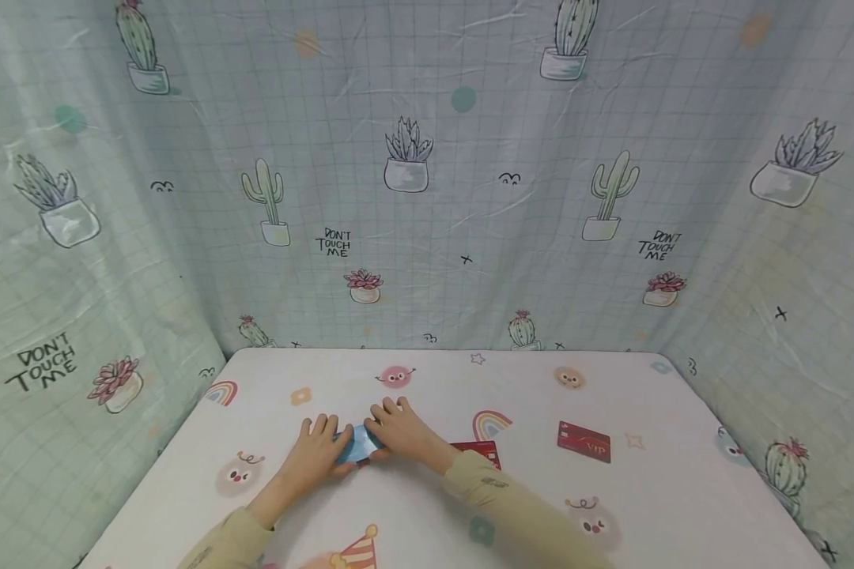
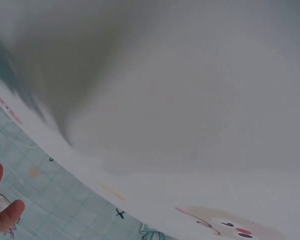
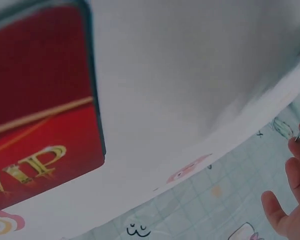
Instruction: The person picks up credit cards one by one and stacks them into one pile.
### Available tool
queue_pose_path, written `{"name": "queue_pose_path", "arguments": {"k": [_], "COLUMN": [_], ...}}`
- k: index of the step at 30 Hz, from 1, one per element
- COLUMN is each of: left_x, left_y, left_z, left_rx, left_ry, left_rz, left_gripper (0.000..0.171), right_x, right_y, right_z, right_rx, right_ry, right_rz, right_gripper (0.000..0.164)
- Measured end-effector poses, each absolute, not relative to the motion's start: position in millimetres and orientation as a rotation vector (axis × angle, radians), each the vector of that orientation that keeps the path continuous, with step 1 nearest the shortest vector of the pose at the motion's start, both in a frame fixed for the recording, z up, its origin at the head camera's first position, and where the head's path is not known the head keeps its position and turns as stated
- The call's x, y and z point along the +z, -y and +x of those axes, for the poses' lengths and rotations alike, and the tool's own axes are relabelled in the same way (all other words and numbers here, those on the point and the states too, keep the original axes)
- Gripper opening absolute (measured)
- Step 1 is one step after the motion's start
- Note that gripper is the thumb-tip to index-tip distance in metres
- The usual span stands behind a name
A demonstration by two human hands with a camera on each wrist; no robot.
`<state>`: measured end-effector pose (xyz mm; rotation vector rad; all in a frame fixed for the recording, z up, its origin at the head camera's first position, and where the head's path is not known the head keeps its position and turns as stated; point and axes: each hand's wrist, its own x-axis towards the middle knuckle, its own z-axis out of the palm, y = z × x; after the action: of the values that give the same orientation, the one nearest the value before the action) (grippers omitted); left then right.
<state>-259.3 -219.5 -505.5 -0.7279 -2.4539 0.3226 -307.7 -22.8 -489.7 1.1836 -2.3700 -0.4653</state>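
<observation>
A light-blue card (image 1: 359,445) is held between both hands above the left-middle of the table. My left hand (image 1: 316,452) pinches its left end, thumb on the near side. My right hand (image 1: 404,433) grips the opposite end between thumb and fingers. Only the fingertips of the left hand (image 2: 2,210) reach into the left wrist view. In the right wrist view, the right hand (image 3: 295,200) is at the right edge, with a thin card edge at its fingers.
Under my right forearm lies a partly covered red card (image 1: 484,450); it fills the left of the right wrist view. Another red VIP card (image 1: 584,442) lies farther right. The white table (image 1: 427,521) has printed drawings, and a cactus-print curtain (image 1: 441,213) encloses it.
</observation>
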Motion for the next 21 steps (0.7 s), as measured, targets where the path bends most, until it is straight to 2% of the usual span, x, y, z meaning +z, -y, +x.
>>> {"name": "queue_pose_path", "arguments": {"k": [21], "left_x": [-494], "left_y": [196], "left_z": [-252], "left_rx": [0.356], "left_ry": [2.295], "left_rz": [-0.778], "left_gripper": [0.063], "right_x": [-475], "right_y": [-4], "right_z": [-289], "right_rx": [-0.382], "right_ry": [2.454], "right_rz": [1.155], "right_gripper": [0.056]}}
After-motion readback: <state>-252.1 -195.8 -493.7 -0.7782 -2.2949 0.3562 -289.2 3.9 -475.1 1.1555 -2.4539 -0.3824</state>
